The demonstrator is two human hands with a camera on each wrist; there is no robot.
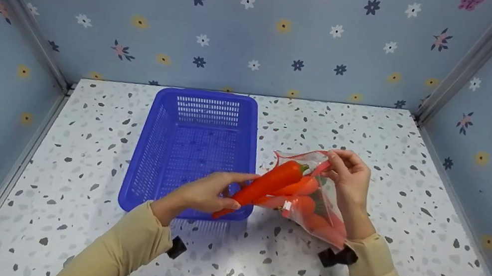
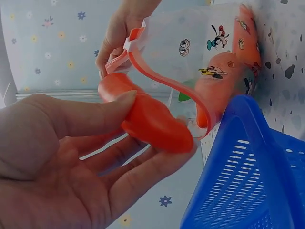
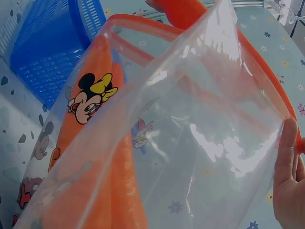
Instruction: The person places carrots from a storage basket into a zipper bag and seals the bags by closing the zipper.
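A long red pepper (image 1: 271,183) with a green stem end slants across the mouth of a clear zip bag (image 1: 332,219). My left hand (image 1: 206,193) grips it near its narrow end, thumb on one side and fingers on the other. With finger and thumb my right hand (image 1: 349,179) pinches the bag's red-edged rim, and the mouth stands open. Several orange-red pieces (image 3: 90,186) lie inside the bag, partly hidden by its printed cartoon figures. A white slider (image 2: 127,45) shows on the zip edge in the left wrist view.
A blue perforated basket (image 1: 134,174) stands on the speckled white table (image 1: 90,131), left of the bag and partly under my left hand. Flower-patterned panels (image 1: 266,25) rise at the back and both sides.
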